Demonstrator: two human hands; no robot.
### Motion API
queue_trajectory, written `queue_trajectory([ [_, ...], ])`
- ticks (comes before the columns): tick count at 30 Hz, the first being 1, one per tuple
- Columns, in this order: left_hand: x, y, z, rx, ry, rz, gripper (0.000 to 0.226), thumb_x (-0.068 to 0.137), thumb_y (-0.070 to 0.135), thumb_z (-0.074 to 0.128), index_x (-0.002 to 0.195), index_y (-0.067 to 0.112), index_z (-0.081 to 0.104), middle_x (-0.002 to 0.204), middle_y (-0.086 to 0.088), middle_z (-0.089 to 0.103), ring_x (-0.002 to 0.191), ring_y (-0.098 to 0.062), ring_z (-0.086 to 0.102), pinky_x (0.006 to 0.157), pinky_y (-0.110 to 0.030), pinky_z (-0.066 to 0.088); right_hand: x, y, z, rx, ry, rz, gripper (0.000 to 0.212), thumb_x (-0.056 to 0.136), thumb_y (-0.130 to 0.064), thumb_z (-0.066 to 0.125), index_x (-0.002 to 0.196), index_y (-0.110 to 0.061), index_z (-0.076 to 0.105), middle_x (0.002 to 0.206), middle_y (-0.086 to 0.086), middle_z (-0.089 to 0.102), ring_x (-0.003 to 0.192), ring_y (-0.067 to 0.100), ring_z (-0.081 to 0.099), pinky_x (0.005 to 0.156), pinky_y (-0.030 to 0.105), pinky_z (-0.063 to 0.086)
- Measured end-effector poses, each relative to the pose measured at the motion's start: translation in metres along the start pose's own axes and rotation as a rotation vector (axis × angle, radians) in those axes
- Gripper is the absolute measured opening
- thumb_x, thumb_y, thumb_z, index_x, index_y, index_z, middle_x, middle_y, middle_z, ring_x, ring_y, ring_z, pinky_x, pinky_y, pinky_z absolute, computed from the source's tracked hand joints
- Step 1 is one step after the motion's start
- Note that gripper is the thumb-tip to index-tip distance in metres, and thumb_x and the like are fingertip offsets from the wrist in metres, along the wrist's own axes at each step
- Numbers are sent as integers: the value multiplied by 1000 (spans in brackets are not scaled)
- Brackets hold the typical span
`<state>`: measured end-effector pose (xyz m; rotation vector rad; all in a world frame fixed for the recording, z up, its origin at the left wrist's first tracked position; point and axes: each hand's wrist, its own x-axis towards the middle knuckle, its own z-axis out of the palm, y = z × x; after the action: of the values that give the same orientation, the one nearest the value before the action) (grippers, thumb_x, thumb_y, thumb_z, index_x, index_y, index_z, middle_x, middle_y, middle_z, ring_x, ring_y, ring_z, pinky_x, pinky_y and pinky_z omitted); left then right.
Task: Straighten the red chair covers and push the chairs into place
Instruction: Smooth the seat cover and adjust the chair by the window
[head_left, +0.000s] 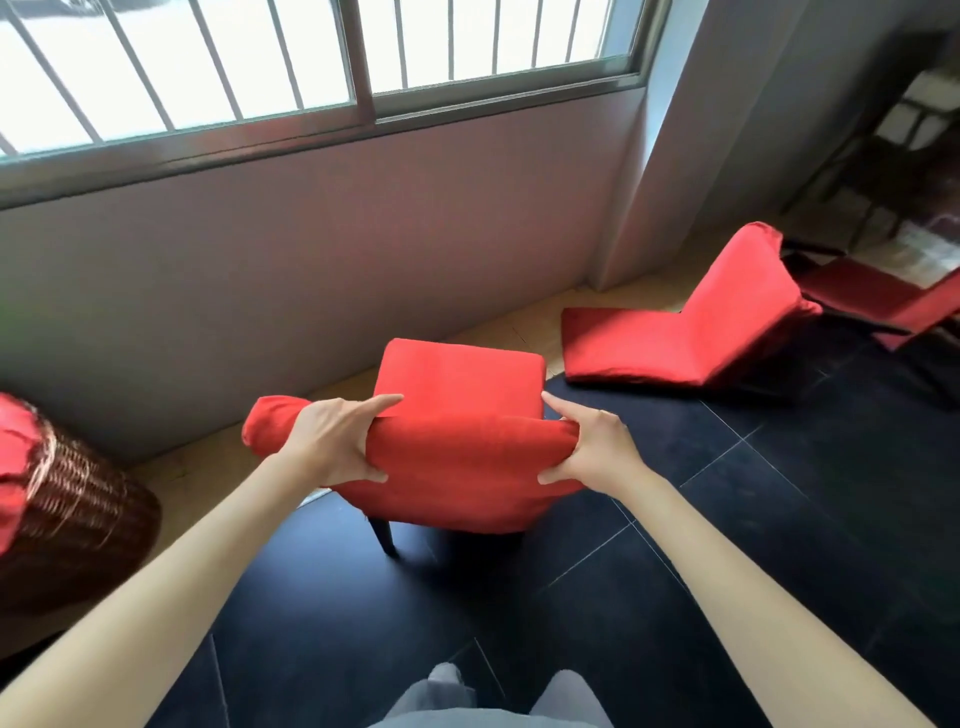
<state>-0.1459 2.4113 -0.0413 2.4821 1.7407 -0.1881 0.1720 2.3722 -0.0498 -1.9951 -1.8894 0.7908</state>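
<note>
A chair in a red cover (457, 457) stands in front of me, its back toward me and its seat facing the wall under the window. My left hand (332, 441) grips the top of the backrest left of its middle, fingers over the front and thumb behind. My right hand (592, 449) grips the right end of the same top edge. One dark chair leg (383, 535) shows below the cover. A second red-covered chair (691, 332) stands to the right, seat toward the left.
A brown wicker basket (78, 519) with red cloth on it lies at the left edge. The grey wall (311, 249) with the barred window runs close behind the chair. More dark-framed chairs (893, 301) crowd the far right. Dark floor tiles (753, 519) spread around me.
</note>
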Motion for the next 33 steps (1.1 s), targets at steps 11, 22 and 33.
queue_trajectory([
  [11,-81,3,14,-15,13,-45,101,57,60,75,145,46,27,104,10,67,98,-15,63,78,-28,46,-65,-10,26,-38,-35,-23,108,47,-44,92,142,-44,40,116,4,64,114,22,55,97,35,45],
  [22,-109,24,13,-95,6,-136,97,52,42,85,140,35,45,122,4,64,111,-20,59,94,-31,43,-86,-1,21,41,-122,-118,96,56,-38,89,141,-34,46,132,0,58,125,21,48,103,37,42],
  [33,-98,114,-10,-479,59,-175,84,59,41,85,135,38,49,127,1,56,121,-21,49,104,-43,37,-108,92,-38,382,-83,-15,80,68,-29,86,139,-26,49,125,-5,62,102,10,57,85,21,42],
])
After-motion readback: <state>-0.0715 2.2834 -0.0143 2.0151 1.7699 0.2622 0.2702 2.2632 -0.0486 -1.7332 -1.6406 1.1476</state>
